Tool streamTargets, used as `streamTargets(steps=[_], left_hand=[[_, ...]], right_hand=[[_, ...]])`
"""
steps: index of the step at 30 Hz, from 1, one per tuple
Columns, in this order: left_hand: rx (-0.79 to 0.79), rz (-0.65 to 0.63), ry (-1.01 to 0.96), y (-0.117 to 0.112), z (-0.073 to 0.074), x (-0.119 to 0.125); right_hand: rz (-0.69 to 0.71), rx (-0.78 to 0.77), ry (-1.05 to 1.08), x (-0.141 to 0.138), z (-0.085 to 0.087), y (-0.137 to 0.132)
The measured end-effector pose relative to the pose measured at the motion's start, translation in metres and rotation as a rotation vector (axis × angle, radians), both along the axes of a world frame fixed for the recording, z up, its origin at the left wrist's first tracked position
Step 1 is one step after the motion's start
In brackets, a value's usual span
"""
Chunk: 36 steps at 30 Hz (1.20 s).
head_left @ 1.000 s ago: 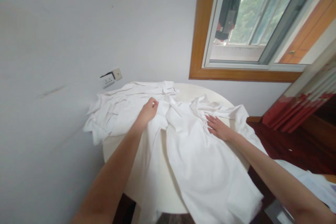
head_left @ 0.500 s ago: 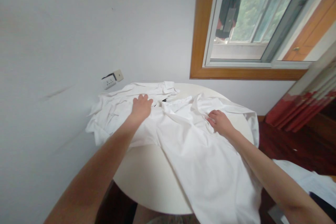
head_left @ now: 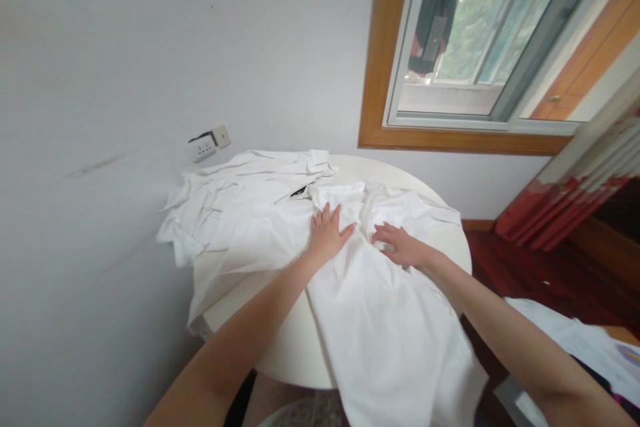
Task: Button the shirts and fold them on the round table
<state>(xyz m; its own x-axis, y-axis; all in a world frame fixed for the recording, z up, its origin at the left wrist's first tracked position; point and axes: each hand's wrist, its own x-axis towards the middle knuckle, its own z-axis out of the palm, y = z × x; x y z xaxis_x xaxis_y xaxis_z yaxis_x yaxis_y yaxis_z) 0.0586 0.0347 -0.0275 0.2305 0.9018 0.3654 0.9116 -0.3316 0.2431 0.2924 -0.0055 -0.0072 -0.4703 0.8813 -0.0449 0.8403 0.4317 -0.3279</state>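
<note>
A white shirt [head_left: 390,320] lies spread and wrinkled over a round white table [head_left: 295,340], its lower part hanging off the front edge. On its upper middle rests my left hand [head_left: 329,235], open, fingers spread on the cloth. Just to the right, my right hand [head_left: 400,247] touches the same shirt beside a fold, fingers apart and slightly bent. Further left, a stack of white folded clothing [head_left: 215,203] sits against the wall. A small black mark or label [head_left: 299,191] shows between stack and shirt.
A wall socket [head_left: 203,147] is behind the table at left. The wood-framed window [head_left: 450,139] is at upper right, with a red and white curtain [head_left: 545,207] beside it. More white cloth [head_left: 565,333] lies at lower right.
My left hand has moved right, from beside the stack onto the shirt's middle. My right hand has shifted left. The cloth at the right edge is drawn in, and some now hangs at left.
</note>
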Motion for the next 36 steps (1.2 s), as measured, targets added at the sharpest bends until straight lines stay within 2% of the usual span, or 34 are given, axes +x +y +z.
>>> streamTargets(steps=[3, 5, 7, 8, 9, 11, 13, 15, 19, 23, 27, 31, 34, 36], left_hand=[[0.050, -0.300, -0.035, -0.008, -0.002, -0.001], [0.073, -0.486, -0.059, -0.012, -0.001, -0.001], [0.082, -0.596, -0.078, -0.013, 0.000, 0.000], [0.082, -0.606, -0.085, -0.012, -0.001, 0.001], [0.080, -0.583, -0.092, -0.011, -0.003, 0.002], [0.085, -0.449, -0.111, -0.008, -0.009, 0.002], [0.100, -0.292, -0.112, -0.006, -0.015, 0.001], [0.072, -0.226, -0.053, -0.004, -0.019, -0.001], [-0.091, -0.274, 0.130, -0.001, -0.017, -0.007], [-0.138, -0.324, 0.188, 0.000, -0.011, -0.020], [-0.132, -0.350, 0.193, -0.005, -0.010, -0.043], [-0.136, -0.416, 0.222, -0.015, -0.010, -0.060], [-0.127, -0.421, 0.231, -0.015, -0.004, -0.056], [-0.103, -0.339, 0.206, -0.007, 0.002, -0.043]], right_hand=[[0.126, -0.019, 0.056, 0.011, 0.015, -0.016], [0.161, -0.056, 0.101, 0.021, 0.025, -0.020], [0.085, -0.080, 0.138, 0.028, 0.032, -0.016], [0.018, -0.067, 0.151, 0.031, 0.034, -0.010], [-0.054, -0.026, 0.157, 0.032, 0.035, -0.003], [-0.155, 0.109, 0.140, 0.032, 0.031, 0.015], [-0.202, 0.242, 0.083, 0.026, 0.023, 0.033], [-0.264, 0.307, 0.023, 0.016, 0.012, 0.048], [-0.370, 0.316, -0.070, -0.008, -0.006, 0.063], [-0.346, 0.085, -0.155, -0.020, -0.013, 0.070], [-0.242, 0.030, -0.192, -0.009, -0.014, 0.069], [-0.121, 0.046, -0.185, 0.008, -0.015, 0.053], [-0.112, 0.062, -0.191, 0.010, -0.011, 0.044], [-0.156, 0.080, -0.202, 0.004, -0.005, 0.046]])
